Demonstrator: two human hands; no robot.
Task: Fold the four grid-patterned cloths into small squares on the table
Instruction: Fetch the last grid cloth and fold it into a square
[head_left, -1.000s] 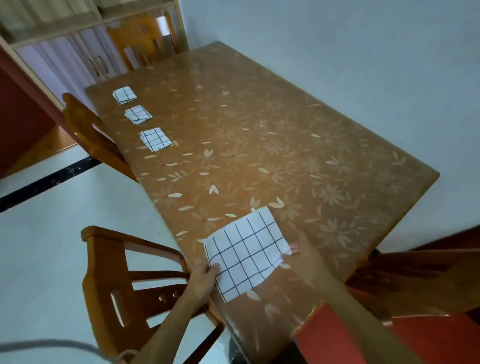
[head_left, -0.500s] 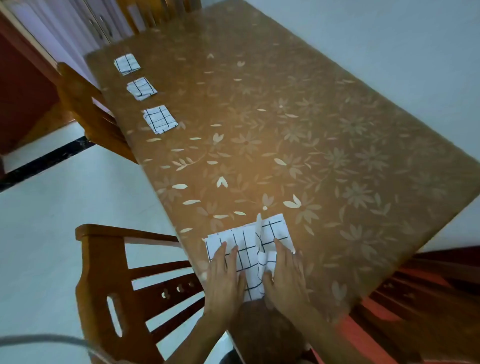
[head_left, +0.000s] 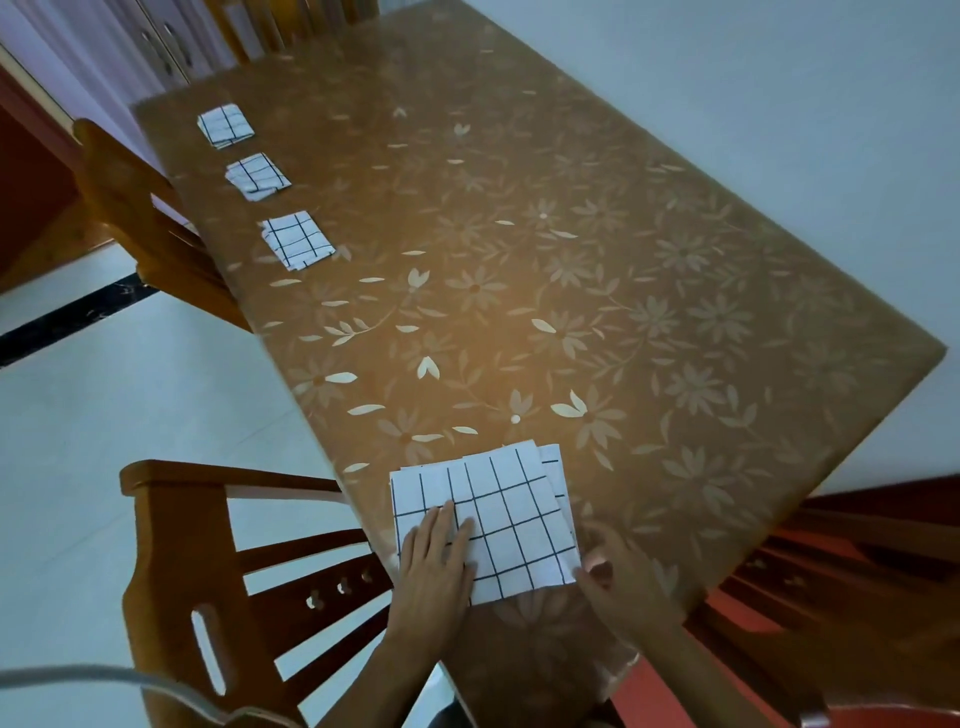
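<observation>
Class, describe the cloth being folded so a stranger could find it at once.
Start at the brown floral table. At its near left edge, under the left hand, lies the big grid cloth. The three small folded squares beyond are far smaller.

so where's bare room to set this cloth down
Bare: the left-edge stretch between the nearest folded square and the cloth under the left hand, plus the table middle and right. Crowded: far left edge, middle square and farthest square.
</observation>
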